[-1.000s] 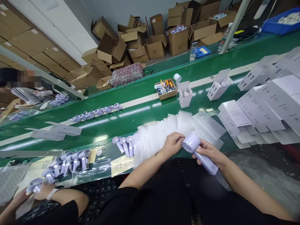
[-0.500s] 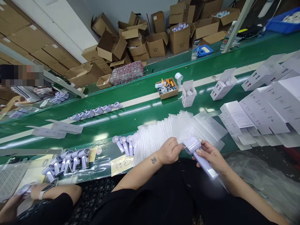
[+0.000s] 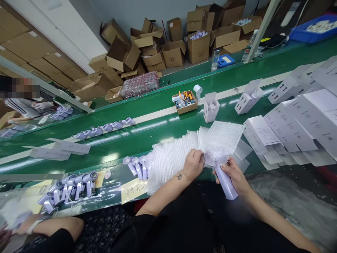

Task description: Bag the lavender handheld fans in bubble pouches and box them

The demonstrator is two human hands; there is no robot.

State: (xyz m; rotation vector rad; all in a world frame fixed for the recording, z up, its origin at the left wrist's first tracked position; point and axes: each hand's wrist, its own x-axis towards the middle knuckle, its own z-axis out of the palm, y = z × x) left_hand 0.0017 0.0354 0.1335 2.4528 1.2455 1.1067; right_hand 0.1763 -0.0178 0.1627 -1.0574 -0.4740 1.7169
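A lavender handheld fan (image 3: 225,182) tilts in front of me, its round head inside a clear bubble-wrap bag (image 3: 223,137). My right hand (image 3: 233,175) is wrapped round the fan's handle just below the head. With bent fingers, my left hand (image 3: 194,163) pinches the bag's edge at the left of the head. Beside my left hand lies a fanned-out row of bubble-wrap bags (image 3: 168,158). Several lavender fans stand left of that row, the nearest fan (image 3: 143,167) touching it. A yellow paper with handwriting (image 3: 133,190) lies in front of them.
White printed boxes (image 3: 259,131) stand at the right. On the green conveyor are a small carton of parts (image 3: 185,105), an open white box (image 3: 211,109) and a row of lavender fan parts (image 3: 106,128). At lower left, a co-worker's arm (image 3: 58,225) reaches beside a fan pile (image 3: 70,188).
The fan's head has gone into the bag, which now stands up and spreads above it. The handle has turned more upright. The co-worker's hands at left have shifted.
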